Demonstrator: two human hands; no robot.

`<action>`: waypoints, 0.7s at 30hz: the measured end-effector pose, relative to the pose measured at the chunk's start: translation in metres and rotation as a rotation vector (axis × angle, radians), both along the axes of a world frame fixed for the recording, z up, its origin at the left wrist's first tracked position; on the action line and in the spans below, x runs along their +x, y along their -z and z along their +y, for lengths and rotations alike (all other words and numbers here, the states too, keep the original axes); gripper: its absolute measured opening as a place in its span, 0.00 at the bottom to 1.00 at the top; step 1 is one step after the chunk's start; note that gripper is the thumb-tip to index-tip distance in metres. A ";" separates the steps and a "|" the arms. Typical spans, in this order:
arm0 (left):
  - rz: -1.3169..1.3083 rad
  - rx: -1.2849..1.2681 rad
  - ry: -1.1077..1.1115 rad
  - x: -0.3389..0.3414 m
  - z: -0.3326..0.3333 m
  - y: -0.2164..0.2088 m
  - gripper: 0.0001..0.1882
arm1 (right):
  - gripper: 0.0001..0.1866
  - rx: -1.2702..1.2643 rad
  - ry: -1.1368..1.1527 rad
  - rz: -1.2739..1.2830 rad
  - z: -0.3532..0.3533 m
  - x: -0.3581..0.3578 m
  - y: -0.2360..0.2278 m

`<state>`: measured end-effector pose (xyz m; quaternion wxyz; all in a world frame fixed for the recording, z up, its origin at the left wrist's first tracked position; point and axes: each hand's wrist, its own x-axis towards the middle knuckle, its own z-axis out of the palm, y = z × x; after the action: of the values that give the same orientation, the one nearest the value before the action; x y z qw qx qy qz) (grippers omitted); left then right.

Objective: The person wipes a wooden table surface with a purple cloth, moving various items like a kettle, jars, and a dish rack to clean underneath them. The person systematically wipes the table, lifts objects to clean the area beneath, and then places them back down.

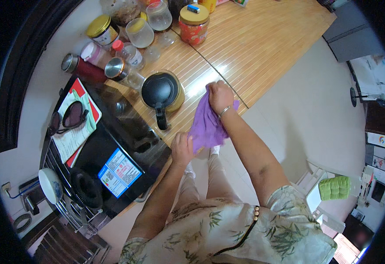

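Note:
A purple cloth (pixel 208 127) hangs in loose folds at the table's front edge. My right hand (pixel 221 96), a silver bracelet at its wrist, is closed on the cloth's upper end over the tabletop. Lower and to the left, my left hand (pixel 182 147) has its fingers curled at the cloth's lower left edge; the fold between its fingers is partly hidden. Just beyond my left hand stands a glass pitcher (pixel 181 97) with a black lid and handle, holding something yellowish. Its handle points toward me.
Jars, glasses and bottles crowd the back left of the wooden table (pixel 254 44), among them a gold-lidded red jar (pixel 194 31). Left of the pitcher sits a black appliance (pixel 113 127) bearing papers and sunglasses (pixel 73 115). A green cushion (pixel 334 188) lies at the right.

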<state>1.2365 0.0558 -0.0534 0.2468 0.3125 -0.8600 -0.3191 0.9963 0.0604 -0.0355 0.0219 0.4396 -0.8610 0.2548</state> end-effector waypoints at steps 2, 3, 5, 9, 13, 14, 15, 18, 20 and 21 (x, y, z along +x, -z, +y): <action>0.018 0.010 0.015 0.004 0.000 0.001 0.08 | 0.08 0.069 0.059 0.016 0.005 0.008 0.007; -0.017 -0.007 0.012 0.006 -0.003 0.003 0.09 | 0.08 0.103 0.003 0.001 0.020 0.018 0.012; -0.085 -0.036 -0.006 0.015 -0.004 0.006 0.10 | 0.08 0.176 -0.089 0.030 0.052 0.053 -0.004; -0.058 -0.026 -0.021 0.008 -0.001 -0.002 0.09 | 0.08 0.108 -0.162 0.011 0.032 0.024 -0.010; -0.015 -0.017 -0.009 0.004 0.005 0.002 0.08 | 0.07 0.107 -0.013 0.037 -0.006 -0.009 -0.004; -0.002 -0.018 -0.013 0.004 0.000 0.002 0.08 | 0.07 0.122 -0.062 0.026 0.002 -0.002 -0.001; -0.018 -0.015 -0.014 0.005 -0.003 0.000 0.08 | 0.07 0.137 -0.108 0.026 0.023 0.010 0.004; -0.051 0.008 -0.006 0.010 -0.002 0.000 0.08 | 0.07 0.153 -0.167 -0.023 0.060 0.036 0.000; -0.046 0.014 0.007 0.009 -0.003 -0.001 0.08 | 0.07 0.139 -0.174 0.007 0.049 0.031 -0.003; -0.031 0.013 0.019 0.007 -0.003 -0.002 0.08 | 0.07 0.137 -0.150 0.040 0.029 0.018 -0.002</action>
<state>1.2438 0.0528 -0.0511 0.2283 0.3109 -0.8645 -0.3221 1.0143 0.0894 -0.0331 -0.0103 0.5084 -0.8404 0.1874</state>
